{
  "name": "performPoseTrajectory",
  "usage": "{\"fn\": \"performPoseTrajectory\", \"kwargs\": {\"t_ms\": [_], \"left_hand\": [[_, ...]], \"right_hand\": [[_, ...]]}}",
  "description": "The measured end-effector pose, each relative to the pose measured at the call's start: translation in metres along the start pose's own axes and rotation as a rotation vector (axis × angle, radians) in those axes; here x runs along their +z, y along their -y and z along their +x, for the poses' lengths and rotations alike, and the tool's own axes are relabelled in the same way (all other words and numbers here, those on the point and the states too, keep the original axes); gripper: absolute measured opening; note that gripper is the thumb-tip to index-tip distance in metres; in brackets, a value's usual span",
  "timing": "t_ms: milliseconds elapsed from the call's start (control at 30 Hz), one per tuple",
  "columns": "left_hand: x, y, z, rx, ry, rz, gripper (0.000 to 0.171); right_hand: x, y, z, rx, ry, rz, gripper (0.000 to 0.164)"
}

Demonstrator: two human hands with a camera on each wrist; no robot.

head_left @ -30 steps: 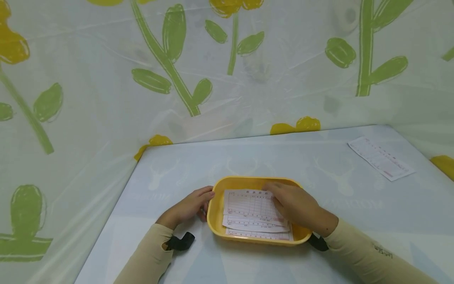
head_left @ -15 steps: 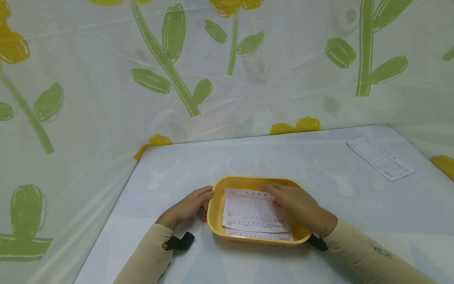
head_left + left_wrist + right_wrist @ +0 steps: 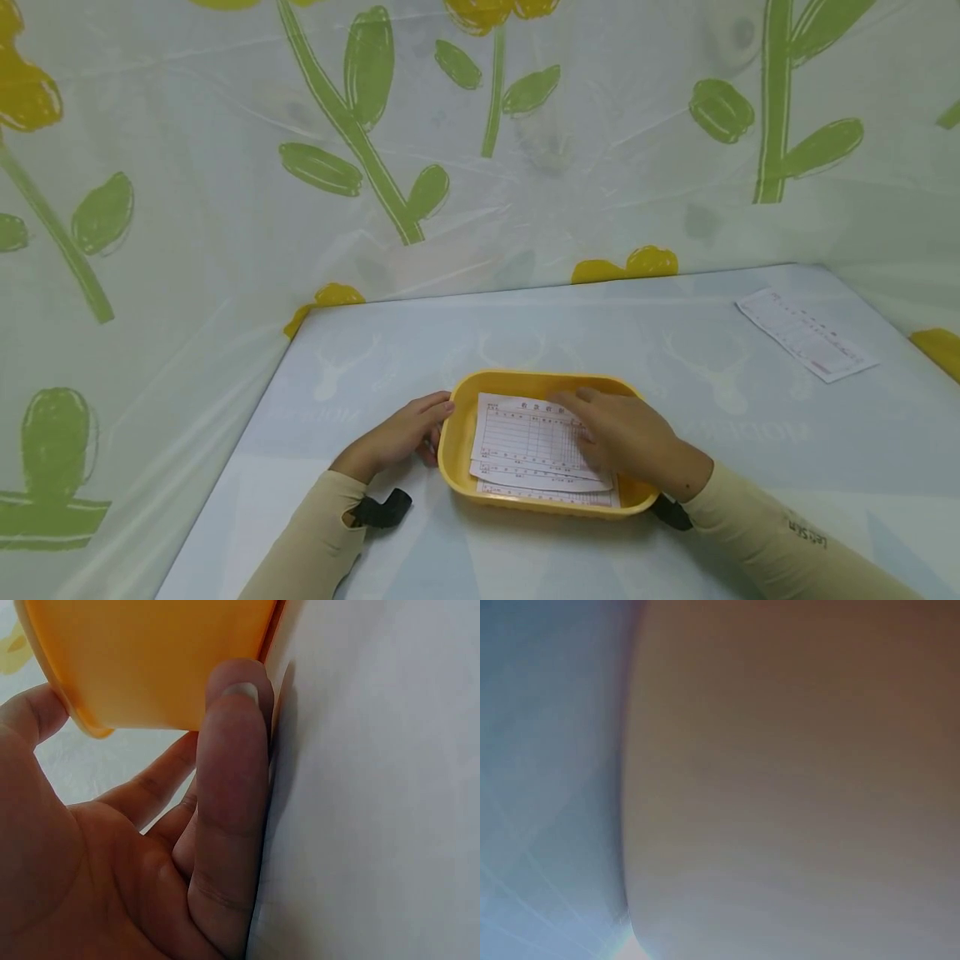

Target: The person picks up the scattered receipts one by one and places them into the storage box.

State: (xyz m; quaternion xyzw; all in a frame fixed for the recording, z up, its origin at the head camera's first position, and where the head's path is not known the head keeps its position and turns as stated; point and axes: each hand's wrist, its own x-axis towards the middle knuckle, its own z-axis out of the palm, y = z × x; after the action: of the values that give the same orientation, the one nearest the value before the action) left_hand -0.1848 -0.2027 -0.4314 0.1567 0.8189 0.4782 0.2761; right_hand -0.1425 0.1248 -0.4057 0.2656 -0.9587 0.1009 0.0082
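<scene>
A yellow plastic basket (image 3: 491,379) sits on the table with several printed receipt slips (image 3: 525,425) lying overlapped in it. My left hand (image 3: 397,433) holds its left end. In the left wrist view, the thumb of my left hand (image 3: 112,847) touches the rim of the basket (image 3: 150,667), and the other fingers rest along the outer wall low by the table. My right hand (image 3: 630,433) reaches in from the right, bent fingers and thumb at the right part of the top slip, covering its right edge. The right wrist view is mostly filled by a blurred close surface.
Another printed slip (image 3: 806,333) lies at the far right of the pale table (image 3: 360,358). Behind the table hangs a white curtain (image 3: 225,167) with green and yellow flower prints. Black straps (image 3: 384,508) are on both wrists.
The top slip has shifted slightly away from me and turned a little, its lower edge overlapping the others. My right fingers have moved slightly left; the left hand and basket stay put.
</scene>
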Motion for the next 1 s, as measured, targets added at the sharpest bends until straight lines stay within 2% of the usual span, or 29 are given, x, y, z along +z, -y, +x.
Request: {"fn": "performPoseTrajectory", "kwargs": {"t_ms": [300, 633, 1000], "left_hand": [[0.0002, 0.0006, 0.0003, 0.013, -0.002, 0.000, 0.047], [0.0017, -0.0002, 0.0008, 0.001, -0.010, -0.016, 0.049], [0.0017, -0.0007, 0.0013, -0.006, -0.015, 0.003, 0.050]], "right_hand": [[-0.0006, 0.0007, 0.0003, 0.015, 0.014, -0.011, 0.060], [0.0031, -0.0002, 0.0012, 0.012, 0.008, -0.054, 0.028], [0.0007, 0.0002, 0.0008, -0.014, 0.018, -0.073, 0.020]]}}
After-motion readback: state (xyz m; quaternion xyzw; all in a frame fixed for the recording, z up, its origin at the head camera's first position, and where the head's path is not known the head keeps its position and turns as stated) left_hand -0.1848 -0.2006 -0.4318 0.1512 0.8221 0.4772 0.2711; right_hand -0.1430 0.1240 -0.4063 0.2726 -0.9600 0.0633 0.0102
